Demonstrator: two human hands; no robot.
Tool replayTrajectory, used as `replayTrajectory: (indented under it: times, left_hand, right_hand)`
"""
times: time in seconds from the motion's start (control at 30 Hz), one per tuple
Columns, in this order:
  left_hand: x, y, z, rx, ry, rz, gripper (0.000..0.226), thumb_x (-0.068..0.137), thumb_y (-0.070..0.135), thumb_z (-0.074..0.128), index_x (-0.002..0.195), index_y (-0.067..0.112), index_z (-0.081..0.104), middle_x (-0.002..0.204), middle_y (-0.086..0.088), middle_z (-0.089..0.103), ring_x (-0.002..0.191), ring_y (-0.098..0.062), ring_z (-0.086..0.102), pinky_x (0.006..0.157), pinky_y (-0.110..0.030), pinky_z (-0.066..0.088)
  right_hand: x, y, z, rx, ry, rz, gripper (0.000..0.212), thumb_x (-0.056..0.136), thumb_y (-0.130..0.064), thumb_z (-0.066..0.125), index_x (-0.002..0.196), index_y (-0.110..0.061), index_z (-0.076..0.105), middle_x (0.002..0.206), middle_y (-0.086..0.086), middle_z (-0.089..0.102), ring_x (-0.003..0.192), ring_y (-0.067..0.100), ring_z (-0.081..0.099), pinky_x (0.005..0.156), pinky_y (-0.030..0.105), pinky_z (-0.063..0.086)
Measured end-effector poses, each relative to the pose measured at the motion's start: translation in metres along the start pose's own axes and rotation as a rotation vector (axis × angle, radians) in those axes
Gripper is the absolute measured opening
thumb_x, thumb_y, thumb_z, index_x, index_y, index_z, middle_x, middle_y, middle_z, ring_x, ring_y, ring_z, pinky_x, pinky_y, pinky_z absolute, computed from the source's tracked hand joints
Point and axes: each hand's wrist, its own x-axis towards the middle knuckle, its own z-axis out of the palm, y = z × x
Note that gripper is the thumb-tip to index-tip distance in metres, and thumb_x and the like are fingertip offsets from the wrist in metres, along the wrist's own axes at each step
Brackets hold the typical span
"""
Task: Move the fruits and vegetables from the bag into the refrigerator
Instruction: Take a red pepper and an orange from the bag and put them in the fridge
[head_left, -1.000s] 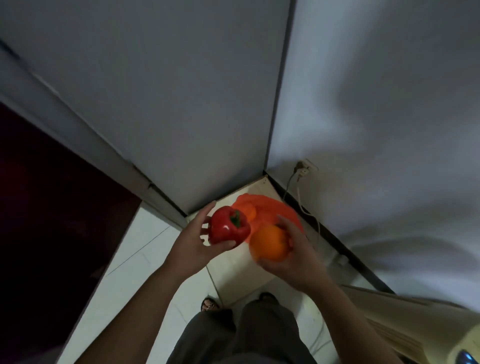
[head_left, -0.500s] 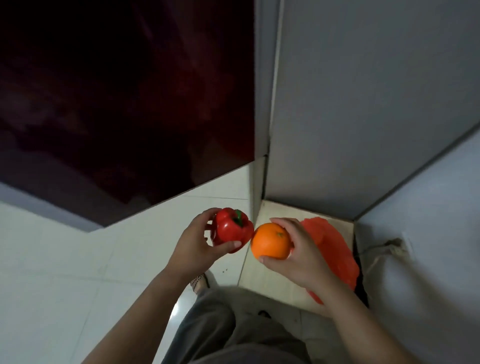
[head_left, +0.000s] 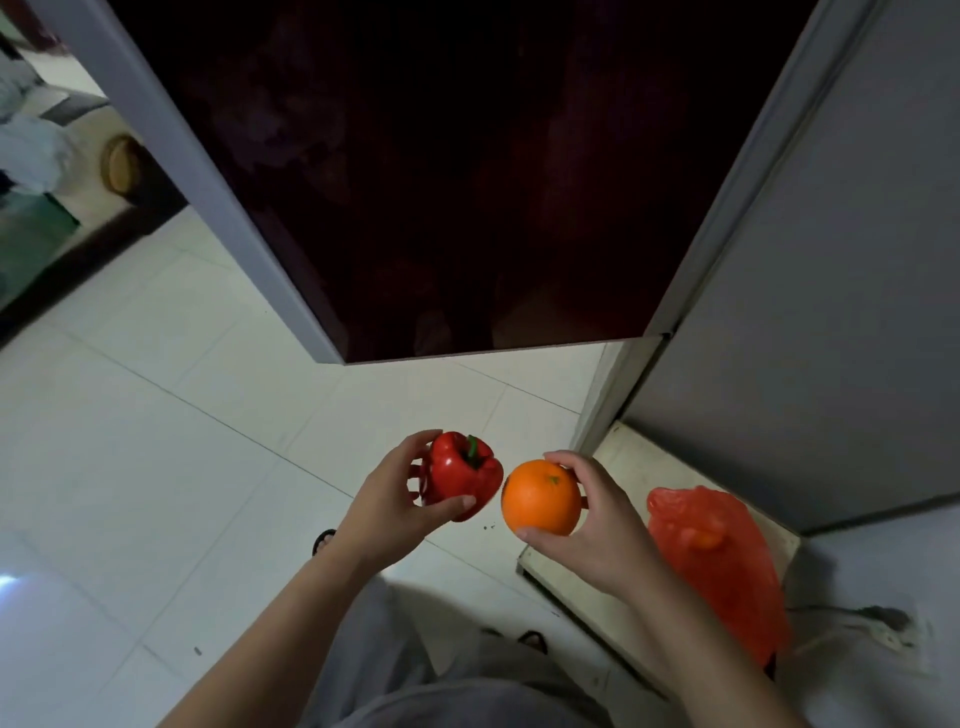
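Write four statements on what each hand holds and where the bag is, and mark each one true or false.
1. The left hand grips a red bell pepper. True.
2. The right hand grips a lemon. False: it grips an orange.
3. The red plastic bag hangs from the right wrist. False: it lies on a low pale platform beside the grey cabinet, apart from both hands.
4. The pepper is held to the left of the orange in the head view, both above the white tile floor. True.
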Motion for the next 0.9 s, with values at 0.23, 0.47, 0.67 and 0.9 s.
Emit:
replayTrajectory:
  times: [0.23, 0.47, 0.67, 0.9]
  left_hand:
    - [-0.005, -0.026, -0.037, -0.078, 0.067, -0.05, 0.069, 0.068, 0.03, 0.081, 0.125, 0.034, 0.041, 0.124, 0.01, 0.049, 0.11, -0.015, 0.053, 0.08, -0.019, 0.05]
    - [-0.003, -0.073, -0.104, -0.118, 0.201, -0.095, 0.072, 0.067, 0.027, 0.081, 0.128, 0.031, 0.042, 0.126, 0.009, 0.046, 0.109, -0.013, 0.051, 0.074, -0.012, 0.046]
    - [0.019, -0.127, -0.199, -0.169, 0.278, -0.059, 0.072, 0.064, 0.03, 0.084, 0.123, 0.038, 0.045, 0.12, 0.013, 0.048, 0.103, -0.001, 0.053, 0.072, -0.009, 0.046]
    - [0.061, -0.204, -0.362, -0.149, 0.329, -0.045, 0.074, 0.063, 0.032, 0.085, 0.125, 0.037, 0.045, 0.122, 0.012, 0.049, 0.104, -0.001, 0.053, 0.073, -0.01, 0.045]
  right_hand:
    - [0.018, -0.024, 0.029, -0.023, -0.066, -0.047, 0.071, 0.065, -0.037, 0.082, 0.123, -0.04, 0.041, 0.129, -0.023, 0.035, 0.112, 0.003, 0.044, 0.08, 0.011, 0.039]
    - [0.06, -0.078, 0.085, -0.088, -0.175, -0.106, 0.074, 0.068, -0.039, 0.079, 0.131, -0.039, 0.039, 0.132, -0.021, 0.031, 0.115, 0.004, 0.041, 0.089, 0.018, 0.042]
    - [0.123, -0.149, 0.172, -0.129, -0.255, -0.17, 0.074, 0.067, -0.041, 0.078, 0.13, -0.039, 0.04, 0.129, -0.025, 0.031, 0.113, -0.002, 0.042, 0.083, 0.008, 0.038]
    - [0.216, -0.259, 0.295, -0.208, -0.316, -0.206, 0.077, 0.068, -0.044, 0.078, 0.132, -0.039, 0.036, 0.131, -0.025, 0.029, 0.112, 0.0, 0.042, 0.083, 0.01, 0.039]
